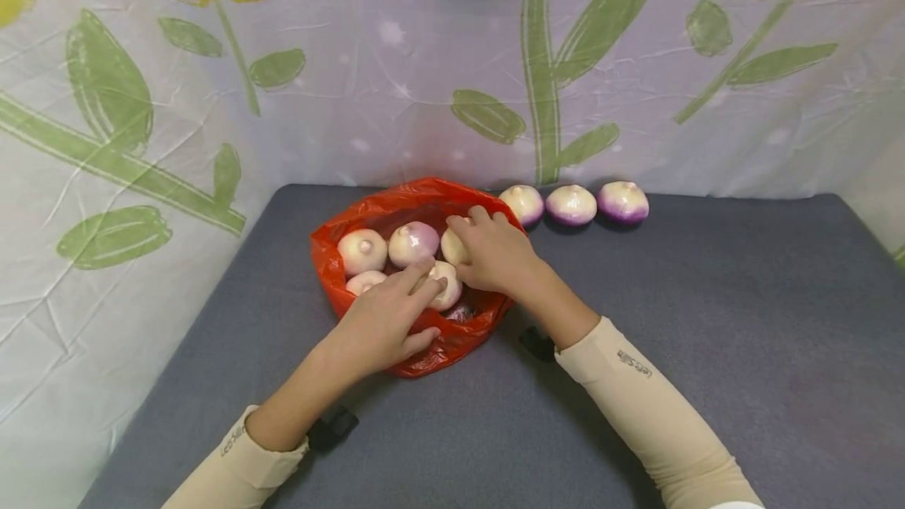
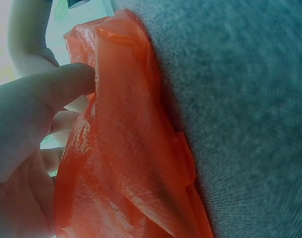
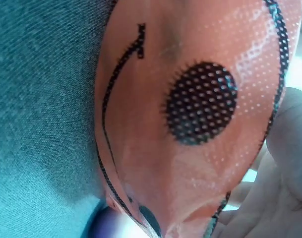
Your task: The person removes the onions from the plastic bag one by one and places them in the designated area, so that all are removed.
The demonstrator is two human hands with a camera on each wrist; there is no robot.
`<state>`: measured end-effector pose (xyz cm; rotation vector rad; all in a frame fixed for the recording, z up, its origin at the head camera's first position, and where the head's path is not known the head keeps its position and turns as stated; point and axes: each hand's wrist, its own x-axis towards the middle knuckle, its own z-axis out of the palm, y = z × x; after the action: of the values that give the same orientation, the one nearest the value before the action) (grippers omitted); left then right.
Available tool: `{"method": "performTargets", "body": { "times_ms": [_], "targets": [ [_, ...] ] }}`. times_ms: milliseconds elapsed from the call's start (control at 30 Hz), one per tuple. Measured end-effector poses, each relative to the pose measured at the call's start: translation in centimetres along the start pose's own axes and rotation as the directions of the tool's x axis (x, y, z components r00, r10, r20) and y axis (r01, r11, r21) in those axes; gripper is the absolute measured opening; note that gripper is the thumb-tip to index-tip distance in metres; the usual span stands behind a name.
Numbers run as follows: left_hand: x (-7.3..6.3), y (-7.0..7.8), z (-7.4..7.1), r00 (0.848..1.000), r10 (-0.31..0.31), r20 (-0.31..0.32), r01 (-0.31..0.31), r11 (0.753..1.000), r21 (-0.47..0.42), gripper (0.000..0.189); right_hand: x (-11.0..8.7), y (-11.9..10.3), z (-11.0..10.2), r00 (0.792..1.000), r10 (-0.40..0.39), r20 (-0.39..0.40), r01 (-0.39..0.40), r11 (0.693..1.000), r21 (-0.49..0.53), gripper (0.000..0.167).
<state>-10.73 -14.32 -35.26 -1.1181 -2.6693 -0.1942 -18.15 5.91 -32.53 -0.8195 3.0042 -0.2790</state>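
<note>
Onions (image 1: 413, 243) in red plastic bag (image 1: 424, 356), right hand (image 1: 491, 250) fingers curled round one, left hand (image 1: 385, 320) over near rim, fingers apart, three more onions (image 1: 571, 205) beside bag.

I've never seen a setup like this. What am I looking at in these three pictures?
No machine here: the left grip and right grip are a person's bare hands. The wide picture comes from a camera on the head, looking down; the close ones, from cameras on each wrist. On the dark table sits an open red bag with five bulbs visible inside; three more form a row off its far right side. The right grip holds one bulb inside the bag; the left grip lies over others, fingers relaxed.
</note>
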Motion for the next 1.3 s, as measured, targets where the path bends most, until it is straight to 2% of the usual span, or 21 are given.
{"method": "performTargets", "body": {
  "times_ms": [367, 800, 1300],
  "targets": [
    [0.0, 0.0, 0.0, 1.000, -0.003, -0.006, 0.003, 1.000, -0.009, 0.059, -0.9, 0.3, -0.2, 0.996, -0.047, -0.079, 0.050, 0.998, 0.035, 0.064],
    [0.0, 0.1, -0.1, 1.000, -0.004, 0.000, 0.004, 1.000, -0.004, 0.059, -1.8, 0.3, -0.7, 0.990, -0.086, -0.109, 0.093, 0.994, 0.058, 0.063],
    [0.1, -0.1, 0.1, 1.000, 0.013, -0.016, -0.013, 1.000, -0.001, 0.060, -3.7, -0.1, -0.9, 0.973, -0.143, -0.179, 0.153, 0.987, 0.042, 0.057]
  ]
}}
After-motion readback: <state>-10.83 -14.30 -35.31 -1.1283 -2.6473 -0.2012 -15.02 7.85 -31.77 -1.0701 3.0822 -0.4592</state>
